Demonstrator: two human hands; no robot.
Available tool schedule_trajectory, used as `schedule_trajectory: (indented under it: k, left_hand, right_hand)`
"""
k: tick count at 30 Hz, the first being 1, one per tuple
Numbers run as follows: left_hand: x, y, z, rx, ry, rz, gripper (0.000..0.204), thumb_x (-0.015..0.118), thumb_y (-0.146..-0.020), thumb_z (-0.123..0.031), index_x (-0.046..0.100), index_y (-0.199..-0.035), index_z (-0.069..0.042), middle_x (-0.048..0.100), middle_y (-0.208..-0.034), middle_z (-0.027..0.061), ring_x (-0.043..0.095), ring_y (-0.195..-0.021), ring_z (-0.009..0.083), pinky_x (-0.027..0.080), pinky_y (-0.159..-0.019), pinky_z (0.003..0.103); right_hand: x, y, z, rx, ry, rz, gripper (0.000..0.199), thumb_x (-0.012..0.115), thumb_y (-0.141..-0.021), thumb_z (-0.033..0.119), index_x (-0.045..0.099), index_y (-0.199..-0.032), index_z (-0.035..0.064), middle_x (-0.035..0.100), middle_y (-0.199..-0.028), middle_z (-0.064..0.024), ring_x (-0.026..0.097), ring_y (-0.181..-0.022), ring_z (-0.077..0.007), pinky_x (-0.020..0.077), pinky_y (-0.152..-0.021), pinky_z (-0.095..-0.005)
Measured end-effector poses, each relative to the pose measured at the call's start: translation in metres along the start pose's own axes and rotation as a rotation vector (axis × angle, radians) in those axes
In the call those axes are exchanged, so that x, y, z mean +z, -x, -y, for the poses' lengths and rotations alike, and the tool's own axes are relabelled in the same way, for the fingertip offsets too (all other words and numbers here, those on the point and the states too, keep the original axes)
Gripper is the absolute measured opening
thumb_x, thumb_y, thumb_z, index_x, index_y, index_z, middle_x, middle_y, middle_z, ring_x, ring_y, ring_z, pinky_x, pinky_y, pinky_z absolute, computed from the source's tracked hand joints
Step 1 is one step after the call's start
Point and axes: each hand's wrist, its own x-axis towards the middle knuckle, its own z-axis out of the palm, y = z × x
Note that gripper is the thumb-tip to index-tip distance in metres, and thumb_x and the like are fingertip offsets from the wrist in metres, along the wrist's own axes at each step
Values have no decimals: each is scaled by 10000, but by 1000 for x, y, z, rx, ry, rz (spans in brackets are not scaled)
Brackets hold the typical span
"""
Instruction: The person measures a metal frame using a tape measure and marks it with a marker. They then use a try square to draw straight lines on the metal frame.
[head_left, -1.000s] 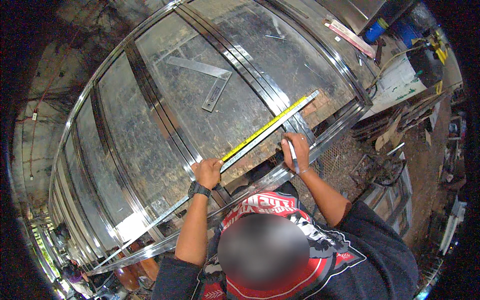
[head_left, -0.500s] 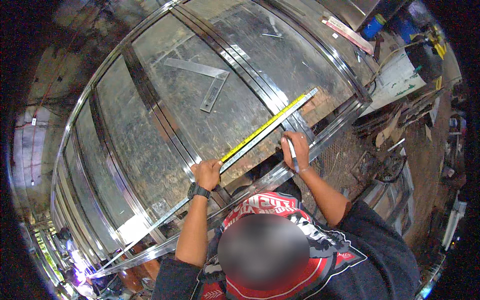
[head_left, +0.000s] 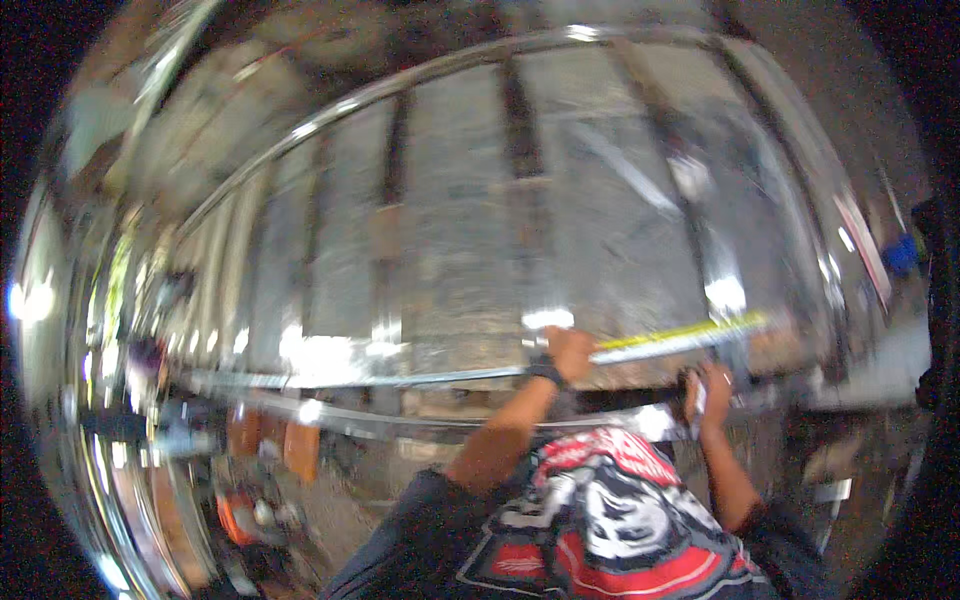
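Strong motion blur smears this view. My left hand (head_left: 570, 355), with a black watch on its wrist, is closed at the near end of the yellow tape measure blade (head_left: 690, 330). The blade runs off to the right from it, along a long thin metal strip (head_left: 440, 378) that also passes under this hand and far to the left. My right hand (head_left: 714, 390) is closed round a marker pen (head_left: 699, 408), just nearer than the strip. Both hands are over the near edge of a large metal frame (head_left: 350, 102) with several crossbars. A metal square (head_left: 630, 172) lies beyond the blade.
Dark sheet panels (head_left: 455, 230) show between the crossbars. At the far right are a red and white long object (head_left: 862, 250) and a blue object (head_left: 903, 255). Orange-brown pieces (head_left: 300, 450) stand below the frame's near left side. Bright glare lies on the metal.
My view has swung round to the left, so the frame now lies more level and more of its left part shows. Both hands keep their places by the tape and strip.
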Motion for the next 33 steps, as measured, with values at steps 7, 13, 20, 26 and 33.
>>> schedule_trajectory:
  k: [7, 13, 20, 26, 33]
  left_hand:
    - [-18, -8, -21, -177, 138, 207, 134, 719, -773, -274, 800, -846, -196, 778, -887, 102, 738, -923, 267, 424, -976, 511]
    - [0, -32, -23, -162, 204, 182, 174, 695, -804, -286, 807, -867, -169, 777, -925, 88, 725, -928, 273, 439, -919, 510]
    - [-7, -36, -27, -59, -9, 250, 224, 642, -829, -272, 802, -873, -121, 760, -884, 142, 722, -951, 358, 430, -1027, 554]
    - [-15, -33, -33, -138, 55, 230, 231, 620, -851, -257, 796, -943, -138, 764, -948, 131, 717, -998, 361, 386, -1070, 607]
    - [-18, -26, -16, -136, 232, 232, 182, 734, -738, -288, 783, -896, -213, 766, -890, 45, 718, -900, 295, 536, -770, 539]
  right_hand:
    - [7, 5, -18, -372, 101, 233, 373, 634, -966, 166, 595, -1271, -46, 596, -1238, -290, 543, -1173, -475, 411, -1029, -539]
    - [19, -18, -8, -648, 65, 110, 388, 655, -952, 207, 620, -1250, -39, 619, -1231, -287, 566, -1170, -471, 437, -1013, -544]
    - [35, -35, 50, -620, 29, 329, 384, 652, -947, 221, 633, -1234, -34, 629, -1214, -283, 566, -1163, -471, 439, -1010, -541]
    - [35, -37, 60, -568, 45, 432, 382, 649, -942, 233, 644, -1220, -29, 637, -1201, -279, 566, -1157, -470, 441, -1008, -537]
    - [11, -37, 29, -370, 62, 494, 381, 646, -937, 248, 658, -1204, -23, 646, -1184, -274, 566, -1150, -470, 443, -1006, -533]
